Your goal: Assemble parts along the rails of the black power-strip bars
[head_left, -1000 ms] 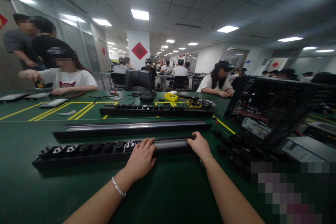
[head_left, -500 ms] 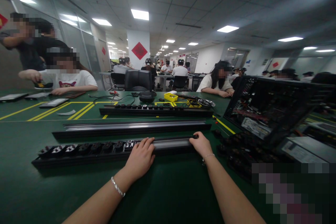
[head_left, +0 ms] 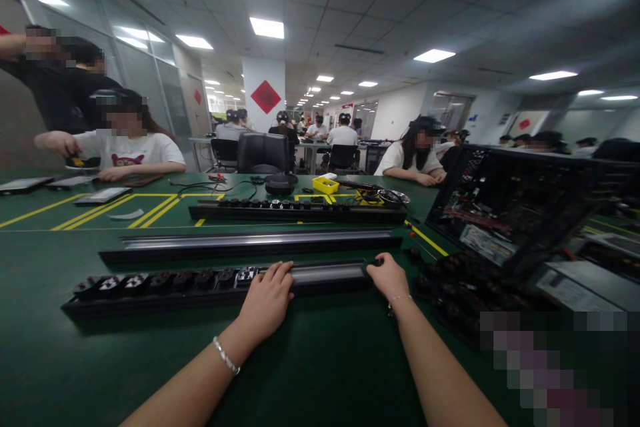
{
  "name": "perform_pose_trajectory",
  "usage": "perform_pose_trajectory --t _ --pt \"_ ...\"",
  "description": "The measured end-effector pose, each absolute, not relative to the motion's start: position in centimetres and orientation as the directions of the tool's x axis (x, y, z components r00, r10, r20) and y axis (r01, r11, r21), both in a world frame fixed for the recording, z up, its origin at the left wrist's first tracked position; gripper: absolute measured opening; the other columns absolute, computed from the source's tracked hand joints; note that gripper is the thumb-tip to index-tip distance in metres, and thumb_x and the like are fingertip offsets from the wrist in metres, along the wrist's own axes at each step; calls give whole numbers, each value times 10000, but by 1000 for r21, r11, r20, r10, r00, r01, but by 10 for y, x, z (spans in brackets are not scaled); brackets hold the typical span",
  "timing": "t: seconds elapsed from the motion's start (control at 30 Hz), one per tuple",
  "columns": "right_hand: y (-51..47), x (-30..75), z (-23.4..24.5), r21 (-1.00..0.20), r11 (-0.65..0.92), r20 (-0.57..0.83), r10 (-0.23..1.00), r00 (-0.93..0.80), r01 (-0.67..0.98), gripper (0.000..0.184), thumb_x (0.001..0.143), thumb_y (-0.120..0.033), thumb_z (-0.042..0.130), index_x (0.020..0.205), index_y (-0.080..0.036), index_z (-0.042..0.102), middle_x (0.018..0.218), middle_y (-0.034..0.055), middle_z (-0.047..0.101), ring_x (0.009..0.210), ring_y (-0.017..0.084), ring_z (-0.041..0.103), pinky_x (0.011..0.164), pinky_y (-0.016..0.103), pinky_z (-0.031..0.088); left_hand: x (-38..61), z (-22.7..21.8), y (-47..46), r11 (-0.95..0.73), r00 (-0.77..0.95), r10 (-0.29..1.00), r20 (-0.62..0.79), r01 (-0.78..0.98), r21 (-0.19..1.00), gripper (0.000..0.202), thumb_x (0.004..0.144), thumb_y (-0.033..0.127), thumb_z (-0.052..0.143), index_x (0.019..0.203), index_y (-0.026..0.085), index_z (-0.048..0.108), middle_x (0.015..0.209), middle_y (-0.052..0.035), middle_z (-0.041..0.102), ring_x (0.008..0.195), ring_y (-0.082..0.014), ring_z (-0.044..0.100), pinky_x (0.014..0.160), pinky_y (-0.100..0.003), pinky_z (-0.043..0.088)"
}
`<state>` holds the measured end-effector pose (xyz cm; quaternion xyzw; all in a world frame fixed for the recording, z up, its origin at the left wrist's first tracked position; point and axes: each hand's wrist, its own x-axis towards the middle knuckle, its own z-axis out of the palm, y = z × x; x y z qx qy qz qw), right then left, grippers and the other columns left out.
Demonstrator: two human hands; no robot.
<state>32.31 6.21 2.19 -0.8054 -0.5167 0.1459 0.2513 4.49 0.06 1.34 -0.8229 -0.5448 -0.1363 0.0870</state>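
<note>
A long black power strip housing (head_left: 165,305) lies across the green table nearest me. Several socket modules (head_left: 181,280), mostly black with some white faces, sit along its left part, while its right part shows a bare grey channel. My left hand (head_left: 267,297) is wrapped over the middle of this housing, beside a black-and-white module; what lies under its fingers is hidden. At the housing's right end, my right hand (head_left: 390,278) pinches a small black socket module (head_left: 373,263), mostly covered by the fingers.
Behind lie a second housing (head_left: 260,241) with an open channel and a third strip (head_left: 300,211) holding modules. A pile of black modules (head_left: 465,283) and an open computer case (head_left: 505,207) stand on the right. A yellow bin (head_left: 325,185) is farther back. Two people sit across the table.
My right hand has shifted slightly right with the small black module. My left hand stays almost in place on the housing.
</note>
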Motion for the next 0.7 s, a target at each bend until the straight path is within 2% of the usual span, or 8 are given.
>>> perform_pose_trajectory --t 0.17,0.37,0.6,0.7 --pt "59 327 24 -492 -359 55 897 439 793 370 700 -319 482 1050 -203 518 946 71 621 877 215 589 685 280 428 43 12 3 -383 364 871 331 924 -6 254 807 217 428 1040 228 530 1382 -33 387 1252 -240 331 908 -427 369" --pt "56 334 25 -362 -396 64 893 446 844 378 749 -294 429 1108 -185 479 1003 117 593 883 243 583 692 330 432 38 10 7 -367 353 869 347 930 -25 245 809 214 420 1024 219 540 1373 -39 400 1253 -239 331 917 -424 364" --pt "54 342 24 -257 -399 25 908 419 880 373 755 -234 426 1109 -151 507 1061 149 562 976 267 541 729 355 431 34 9 9 -366 350 866 356 930 -25 236 811 218 423 1007 219 555 1362 -35 415 1247 -232 341 915 -404 365" --pt "53 342 25 -193 -395 50 910 411 898 360 762 -219 421 1083 -111 542 1083 166 545 1005 272 517 766 358 419 35 8 9 -366 350 860 370 930 -29 238 805 221 441 1013 220 557 1354 -35 425 1239 -227 354 919 -395 363"
